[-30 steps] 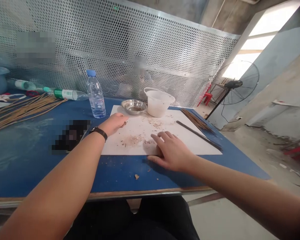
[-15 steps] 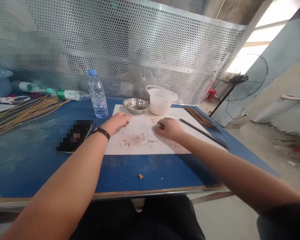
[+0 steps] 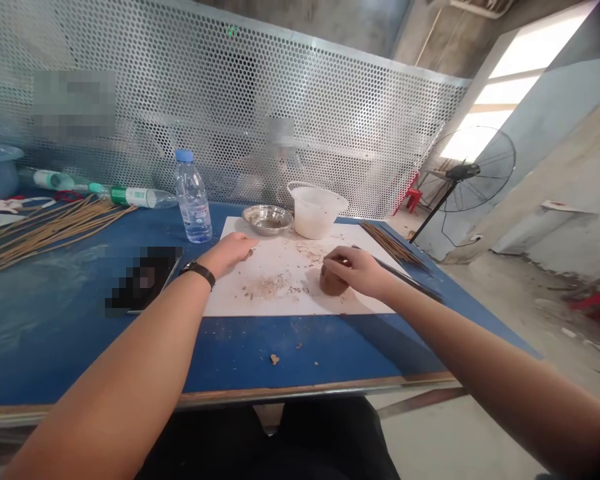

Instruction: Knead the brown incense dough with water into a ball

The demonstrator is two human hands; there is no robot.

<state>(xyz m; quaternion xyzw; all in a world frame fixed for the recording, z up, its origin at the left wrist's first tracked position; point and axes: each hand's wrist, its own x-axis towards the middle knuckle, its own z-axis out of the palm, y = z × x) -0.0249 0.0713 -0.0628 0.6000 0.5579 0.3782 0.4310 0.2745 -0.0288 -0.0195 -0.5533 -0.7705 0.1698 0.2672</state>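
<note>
1. head view, right hand [image 3: 357, 270] cupped over a roundish brown lump [image 3: 333, 281], clearly touching it, no obvious long axis on the lump tbh
2. left hand [image 3: 227, 252] curled at the edge of a white board [image 3: 290, 303], contents hidden, well apart from the lump
3. hands apart, lump on the board, right one way nearer
4. round about: crumbs, steel bowl [image 3: 267, 220], white plastic pail [image 3: 316, 213], blue counter [image 3: 280, 353], thin brown sticks [image 3: 45, 237] off left

Glare from the window [image 3: 513, 93]; lens distortion bows the perforated metal screen [image 3: 260, 113].
</note>
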